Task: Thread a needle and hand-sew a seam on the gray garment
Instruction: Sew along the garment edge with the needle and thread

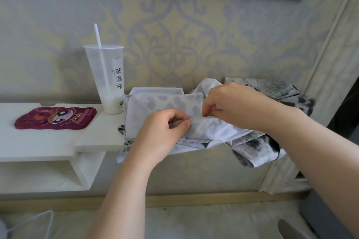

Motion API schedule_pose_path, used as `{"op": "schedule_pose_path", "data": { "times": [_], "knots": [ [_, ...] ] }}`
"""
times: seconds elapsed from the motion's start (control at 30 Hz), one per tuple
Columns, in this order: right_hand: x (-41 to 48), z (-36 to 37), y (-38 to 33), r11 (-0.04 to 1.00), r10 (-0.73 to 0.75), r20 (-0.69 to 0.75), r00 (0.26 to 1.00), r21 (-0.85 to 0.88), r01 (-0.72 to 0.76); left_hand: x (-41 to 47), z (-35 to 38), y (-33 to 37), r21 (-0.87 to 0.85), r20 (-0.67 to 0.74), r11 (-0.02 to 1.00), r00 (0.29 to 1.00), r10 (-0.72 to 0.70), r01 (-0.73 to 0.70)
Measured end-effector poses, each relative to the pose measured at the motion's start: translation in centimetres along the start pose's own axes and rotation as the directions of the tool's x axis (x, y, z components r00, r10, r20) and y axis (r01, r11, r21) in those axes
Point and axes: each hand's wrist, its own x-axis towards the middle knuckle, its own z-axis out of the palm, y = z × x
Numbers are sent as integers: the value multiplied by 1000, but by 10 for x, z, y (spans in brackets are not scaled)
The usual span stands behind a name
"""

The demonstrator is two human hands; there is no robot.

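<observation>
Far left of our left hand, a maroon cartoon-print pad (pixel 56 117) lay flat on the white shelf (pixel 38 141). Nearer, just left of that hand, stood a plastic cup (pixel 108 79) w/ a straw (pixel 98 35) and a little milky liquid at the bottom.

Our left hand (pixel 163 134) had thumb & forefinger curled in a tight pinch on a fold of the gray garment (pixel 165 103). The garment lay bunched on the shelf edge, under and btwn both hands, w/ part of it hanging off the front. Btwn the two sets of fingertips a thin pale line (pixel 196 117) ran along the fold. Needle or thread, it was too fine for us to tell.

Our right hand (pixel 237 105), just right of the left and almost touching it, was curled narrow too, pinching at the same fold. What exactly it held we couldn't tell. Right of & behind it sat darker printed cloth (pixel 272 87); same garment or a separate piece, unclear.

Our read: threading was prob. done and we were mid-stitch on the seam, though we couldn't judge how far along. The next move prob. calls for the right hand to draw the needle through and pull the thread snug w/o puckering. Meanwhile the left should hold the fold flat & taut, fingertips clear of the point.
</observation>
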Motion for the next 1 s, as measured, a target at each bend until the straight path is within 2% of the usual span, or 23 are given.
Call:
{"op": "schedule_pose_path", "data": {
  "times": [0.2, 0.73, 0.87, 1.0],
  "knots": [
    [1, 0, 0, 996, -9, 12, 1000, 94, 7, -1, -1, 1, 8, 4, 1000, 1000, 2, -2],
    [-1, 1, 1, 979, -16, -34, 999, 203, 22, -2, -2, 5, -29, 48, 999, 999, 20, -19],
    [-2, -1, -2, 978, -54, -69, 996, 197, 66, -2, -2, 5, -66, 66, 998, 998, 21, -17],
    [-1, 2, -4, 958, -145, -146, 979, 226, 175, -1, -2, 5, -103, 67, 995, 998, 9, -2]
  ]
}}
